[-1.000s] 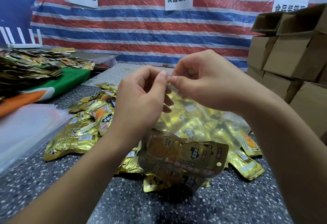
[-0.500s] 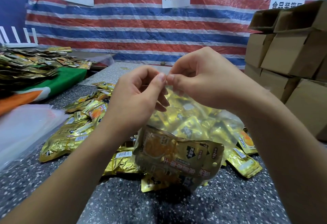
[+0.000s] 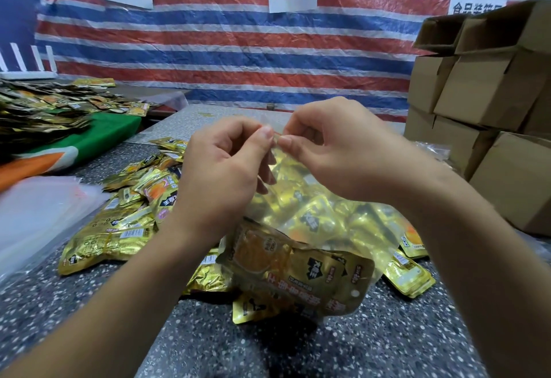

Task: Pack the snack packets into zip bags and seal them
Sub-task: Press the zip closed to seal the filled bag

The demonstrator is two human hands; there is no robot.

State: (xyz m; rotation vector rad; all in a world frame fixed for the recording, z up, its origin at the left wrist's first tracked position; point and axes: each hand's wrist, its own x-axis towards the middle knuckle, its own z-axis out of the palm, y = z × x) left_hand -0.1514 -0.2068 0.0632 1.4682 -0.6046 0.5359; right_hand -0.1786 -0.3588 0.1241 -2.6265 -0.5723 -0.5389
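Note:
A clear zip bag (image 3: 301, 246) hangs upright over the speckled table (image 3: 387, 342), with gold snack packets (image 3: 307, 279) inside its lower part. My left hand (image 3: 220, 180) and my right hand (image 3: 337, 151) meet at the bag's top edge. Each pinches the zip strip between thumb and forefinger, fingertips almost touching. Loose gold snack packets (image 3: 125, 222) lie in a heap on the table to the left, and more loose packets (image 3: 408, 276) sit behind and right of the bag.
A stack of flat clear bags (image 3: 35, 216) lies at the left edge. Farther left, a green and orange cloth (image 3: 89, 142) carries a big pile of packets (image 3: 38, 112). Cardboard boxes (image 3: 489, 103) are stacked at the right. A striped tarp with paper signs hangs behind.
Both hands stay pinched together at the bag's top edge; hands and bag have hardly shifted in the view.

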